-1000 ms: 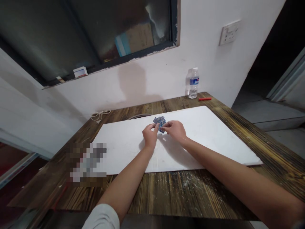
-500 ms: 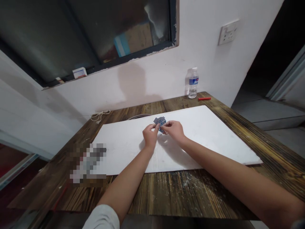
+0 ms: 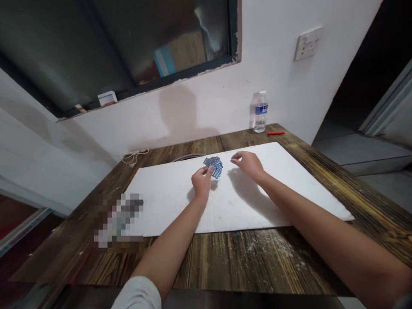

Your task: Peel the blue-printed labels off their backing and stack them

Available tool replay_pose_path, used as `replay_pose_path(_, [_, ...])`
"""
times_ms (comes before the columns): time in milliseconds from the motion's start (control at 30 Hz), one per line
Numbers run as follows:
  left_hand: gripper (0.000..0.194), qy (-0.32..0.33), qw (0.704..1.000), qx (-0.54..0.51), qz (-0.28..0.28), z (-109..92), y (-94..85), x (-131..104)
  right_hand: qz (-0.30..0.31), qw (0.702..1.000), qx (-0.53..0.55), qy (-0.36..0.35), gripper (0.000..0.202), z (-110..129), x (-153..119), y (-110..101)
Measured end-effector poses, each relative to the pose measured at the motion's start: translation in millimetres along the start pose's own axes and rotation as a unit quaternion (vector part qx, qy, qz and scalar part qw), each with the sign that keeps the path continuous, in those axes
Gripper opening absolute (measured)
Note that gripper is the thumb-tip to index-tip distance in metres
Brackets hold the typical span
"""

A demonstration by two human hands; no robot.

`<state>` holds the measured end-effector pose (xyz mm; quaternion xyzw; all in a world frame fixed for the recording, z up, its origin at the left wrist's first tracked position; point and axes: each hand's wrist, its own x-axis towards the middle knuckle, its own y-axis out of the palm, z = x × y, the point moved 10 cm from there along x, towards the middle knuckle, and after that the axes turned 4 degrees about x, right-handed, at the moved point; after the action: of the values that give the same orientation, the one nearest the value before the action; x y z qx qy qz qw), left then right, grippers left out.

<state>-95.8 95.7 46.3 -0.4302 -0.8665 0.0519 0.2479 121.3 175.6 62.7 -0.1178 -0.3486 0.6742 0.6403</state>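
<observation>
A small bunch of blue and grey patterned pieces [image 3: 216, 166], fanned out, is pinched between the thumb and fingers of my left hand [image 3: 201, 180]. The bunch is held above the white board [image 3: 174, 201] and casts a small shadow on it. To the right, apart from the bunch, my right hand [image 3: 249, 165] hovers over the board with thumb and fingertips close together. Whether anything is between those fingertips is too small to make out.
The board lies on a dark wooden table [image 3: 225, 266]. Behind it are a water bottle [image 3: 261, 112], a red stick-like object [image 3: 276, 133] and a pale cord [image 3: 134, 156]. A blurred-out object [image 3: 122, 219] lies at the board's left edge.
My right hand has moved away from the bunch to the right. More of the fanned pieces shows now, while my left hand has hardly moved.
</observation>
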Motion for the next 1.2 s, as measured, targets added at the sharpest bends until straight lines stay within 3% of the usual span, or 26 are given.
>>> replay_pose_path(67, [0.029,-0.002,1.000,-0.006,0.001,1.5,0.6,-0.1,0.041,0.993,-0.097,-0.051,0.020,-1.3,4.0,3.9])
replay_pose_path(167, [0.030,-0.003,1.000,-0.011,0.003,2.5,0.7,-0.3,0.106,0.977,-0.159,-0.096,0.031,-5.2,2.4,19.6])
replay_pose_path(400, [0.031,-0.015,1.000,-0.018,0.005,6.5,1.3,0.4,0.213,0.947,-0.214,-0.111,0.030,-8.4,-5.1,39.2])
replay_pose_path(700, [0.033,-0.022,0.999,-0.027,0.013,10.3,3.9,0.6,0.212,0.949,-0.198,-0.126,0.034,-9.3,3.2,31.2])
replay_pose_path(900, [0.035,-0.024,0.998,-0.043,0.026,15.3,8.9,2.0,0.186,0.968,-0.149,-0.079,0.016,-26.0,14.4,18.9])
replay_pose_path(1033, [0.034,-0.032,0.998,-0.052,0.026,18.0,10.3,1.8,0.208,0.967,-0.143,-0.024,0.015,-35.4,14.5,12.4])
replay_pose_path(1200, [0.037,-0.037,0.997,-0.058,0.031,18.1,11.1,1.0,0.185,0.978,-0.095,-0.021,0.017,-22.7,13.8,1.9])
